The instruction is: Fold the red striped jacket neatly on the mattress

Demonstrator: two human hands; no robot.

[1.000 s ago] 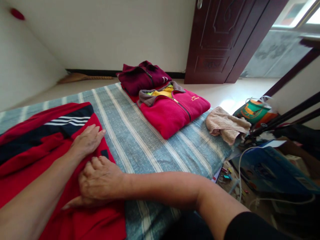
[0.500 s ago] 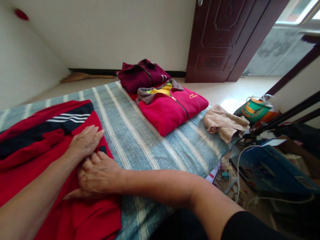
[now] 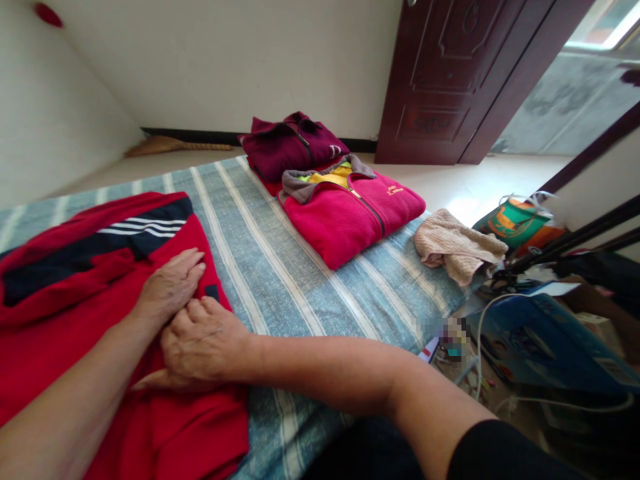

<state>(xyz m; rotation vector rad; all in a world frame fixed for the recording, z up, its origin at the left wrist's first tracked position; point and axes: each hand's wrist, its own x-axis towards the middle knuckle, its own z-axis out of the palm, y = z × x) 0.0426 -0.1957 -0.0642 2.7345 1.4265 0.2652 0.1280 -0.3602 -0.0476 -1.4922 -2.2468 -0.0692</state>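
Head turned slightly; left hand (image 3: 170,287), right hand (image 3: 203,350) press red jacket (image 3: 100,287)

**One letter to read**
The dark red jacket (image 3: 287,148) has a white mark like a D. The pink fleece jacket (image 3: 345,223) has tiny yellow words on its chest, but they are too small to read.
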